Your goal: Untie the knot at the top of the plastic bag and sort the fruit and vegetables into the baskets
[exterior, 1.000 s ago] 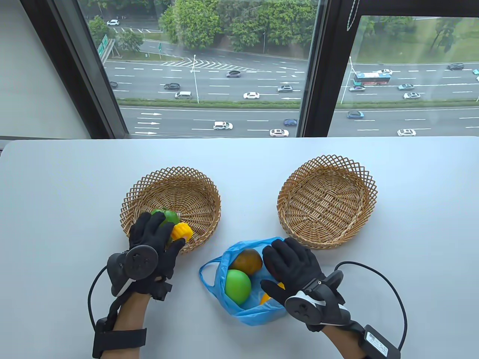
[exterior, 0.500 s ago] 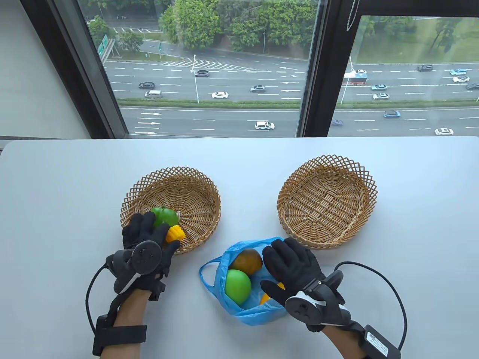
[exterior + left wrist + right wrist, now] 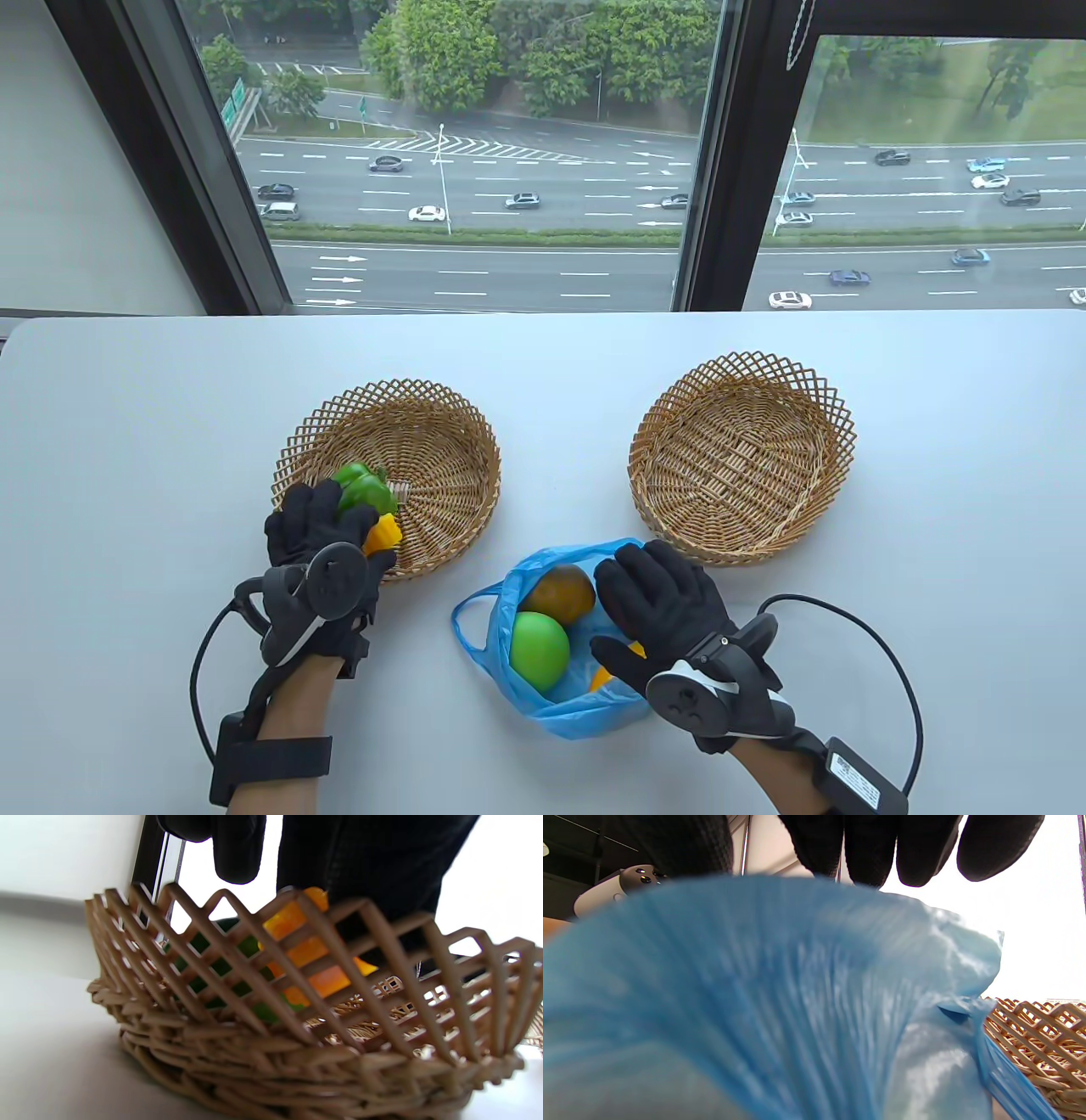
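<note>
An open blue plastic bag (image 3: 585, 713) lies at the table's front middle, with a brown fruit (image 3: 557, 592), a green apple (image 3: 539, 649) and a sliver of orange fruit (image 3: 601, 677) inside. My right hand (image 3: 624, 607) rests spread on the bag's right side; its fingers (image 3: 865, 849) hang loose above the blue plastic (image 3: 755, 1005). My left hand (image 3: 365, 526) grips a yellow corn piece (image 3: 383, 532) low over the near-left rim of the left basket (image 3: 441, 399). A green pepper (image 3: 361, 486) lies at its fingertips. Through the lattice (image 3: 237, 976) the corn (image 3: 305, 955) and pepper (image 3: 212, 971) show.
A second wicker basket (image 3: 814, 382) stands at the right with nothing in it, its rim (image 3: 1039, 1035) just beyond the bag. Cables trail from both wrists toward the front edge. A window runs along the table's far edge.
My left hand has slid left along the left basket's near rim with the corn, and the pepper shifted slightly left with it. The right hand and bag have not moved.
</note>
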`<control>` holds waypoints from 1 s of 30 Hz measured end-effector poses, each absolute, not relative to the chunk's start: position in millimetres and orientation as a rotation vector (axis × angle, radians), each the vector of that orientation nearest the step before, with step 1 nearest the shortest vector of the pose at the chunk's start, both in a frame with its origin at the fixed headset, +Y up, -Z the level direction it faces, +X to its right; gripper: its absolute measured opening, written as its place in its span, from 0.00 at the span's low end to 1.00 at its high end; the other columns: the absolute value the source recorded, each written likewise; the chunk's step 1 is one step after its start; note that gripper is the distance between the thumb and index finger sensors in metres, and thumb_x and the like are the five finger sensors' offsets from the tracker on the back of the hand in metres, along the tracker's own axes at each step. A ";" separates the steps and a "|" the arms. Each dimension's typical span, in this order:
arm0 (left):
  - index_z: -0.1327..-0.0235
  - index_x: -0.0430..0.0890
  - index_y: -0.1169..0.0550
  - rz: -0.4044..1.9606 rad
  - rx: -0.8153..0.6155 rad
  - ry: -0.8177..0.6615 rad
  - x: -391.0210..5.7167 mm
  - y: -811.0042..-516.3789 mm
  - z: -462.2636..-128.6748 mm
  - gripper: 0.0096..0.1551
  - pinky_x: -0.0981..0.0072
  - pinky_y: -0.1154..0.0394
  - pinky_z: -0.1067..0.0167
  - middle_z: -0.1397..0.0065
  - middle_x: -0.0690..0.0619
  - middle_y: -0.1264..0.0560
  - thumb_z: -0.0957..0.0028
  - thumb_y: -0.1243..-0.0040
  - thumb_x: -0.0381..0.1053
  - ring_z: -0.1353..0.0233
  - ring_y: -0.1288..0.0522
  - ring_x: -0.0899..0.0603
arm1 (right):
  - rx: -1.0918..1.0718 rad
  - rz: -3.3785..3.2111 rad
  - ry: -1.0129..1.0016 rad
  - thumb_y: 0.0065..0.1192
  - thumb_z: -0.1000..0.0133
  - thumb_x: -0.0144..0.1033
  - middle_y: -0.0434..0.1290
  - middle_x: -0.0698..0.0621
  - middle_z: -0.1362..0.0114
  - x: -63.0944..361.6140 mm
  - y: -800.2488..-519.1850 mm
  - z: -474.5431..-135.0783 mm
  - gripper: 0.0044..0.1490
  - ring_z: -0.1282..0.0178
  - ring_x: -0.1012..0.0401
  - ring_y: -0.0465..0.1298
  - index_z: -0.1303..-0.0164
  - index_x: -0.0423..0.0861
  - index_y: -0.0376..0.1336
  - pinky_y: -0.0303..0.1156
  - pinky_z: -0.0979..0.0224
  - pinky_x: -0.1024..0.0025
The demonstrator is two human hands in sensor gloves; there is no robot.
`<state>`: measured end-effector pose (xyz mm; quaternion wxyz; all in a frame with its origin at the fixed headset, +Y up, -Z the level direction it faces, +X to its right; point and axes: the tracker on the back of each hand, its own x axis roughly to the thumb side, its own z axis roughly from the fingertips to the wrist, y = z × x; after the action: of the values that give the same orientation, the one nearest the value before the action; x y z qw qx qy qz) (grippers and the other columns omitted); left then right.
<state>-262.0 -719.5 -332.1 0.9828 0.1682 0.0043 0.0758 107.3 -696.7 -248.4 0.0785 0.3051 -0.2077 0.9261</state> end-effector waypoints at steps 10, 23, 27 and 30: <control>0.59 0.51 0.10 0.121 0.359 0.000 -259.2 -719.9 -331.5 0.18 0.30 0.46 0.29 0.20 0.45 0.30 0.60 0.23 0.55 0.19 0.43 0.31 | 0.913 2.774 -0.619 0.63 0.42 0.60 0.59 0.33 0.16 107.6 -696.3 -248.3 0.51 0.22 0.30 0.63 0.17 0.40 0.56 0.64 0.30 0.31; 0.43 0.51 0.14 0.188 0.436 -0.078 -248.1 -703.7 -316.5 0.24 0.31 0.43 0.29 0.20 0.46 0.28 0.50 0.34 0.56 0.20 0.40 0.31 | 0.904 2.776 -0.628 0.63 0.41 0.57 0.60 0.34 0.17 108.6 -694.8 -248.6 0.47 0.23 0.32 0.65 0.19 0.40 0.59 0.65 0.30 0.32; 0.30 0.52 0.21 0.255 0.459 -0.122 -241.3 -697.0 -309.5 0.32 0.29 0.43 0.30 0.20 0.47 0.28 0.49 0.37 0.59 0.21 0.37 0.31 | 0.899 2.777 -0.609 0.64 0.40 0.54 0.64 0.36 0.19 109.8 -693.9 -249.8 0.41 0.25 0.34 0.69 0.21 0.42 0.62 0.67 0.31 0.34; 0.24 0.52 0.26 0.313 0.464 -0.161 -235.7 -694.6 -306.9 0.37 0.29 0.43 0.30 0.20 0.48 0.28 0.49 0.38 0.59 0.21 0.36 0.32 | 0.891 2.775 -0.617 0.64 0.40 0.53 0.65 0.38 0.19 110.1 -693.6 -250.1 0.38 0.25 0.35 0.69 0.24 0.44 0.65 0.68 0.31 0.36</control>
<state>-235.7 -694.6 -306.9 0.9579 0.2286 -0.0794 0.1542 110.1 -693.6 -250.1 0.0815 0.2980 -0.2063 0.9284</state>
